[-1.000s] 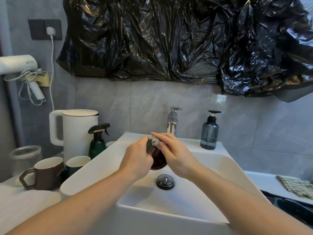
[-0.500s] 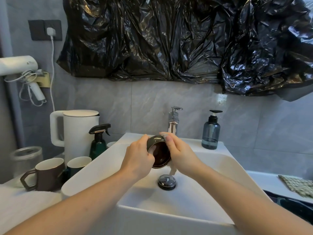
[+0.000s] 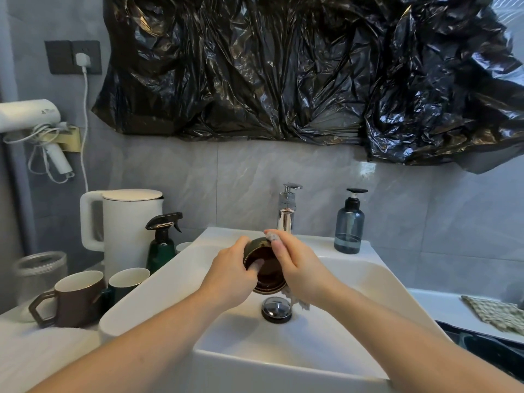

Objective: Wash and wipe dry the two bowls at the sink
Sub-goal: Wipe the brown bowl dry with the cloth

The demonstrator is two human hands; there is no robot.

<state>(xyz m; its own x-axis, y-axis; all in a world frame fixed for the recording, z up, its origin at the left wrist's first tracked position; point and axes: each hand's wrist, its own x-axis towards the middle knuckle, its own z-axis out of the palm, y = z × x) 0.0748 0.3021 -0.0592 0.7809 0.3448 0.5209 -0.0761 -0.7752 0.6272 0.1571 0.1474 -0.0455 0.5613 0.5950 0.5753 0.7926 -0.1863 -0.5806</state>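
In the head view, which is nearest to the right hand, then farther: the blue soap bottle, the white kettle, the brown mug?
From the right hand:
1. Blue soap bottle, behind it on the right of the sink rim.
2. White kettle, far left.
3. Brown mug, farthest left.

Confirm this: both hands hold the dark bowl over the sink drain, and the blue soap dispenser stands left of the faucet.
Wrong on one point: the head view shows the blue soap dispenser right of the faucet. The rest holds: the left hand and right hand hold the dark bowl over the sink drain.

one bowl (image 3: 266, 269), two mugs (image 3: 76, 299), two bottles (image 3: 349, 226), one kettle (image 3: 127, 225)
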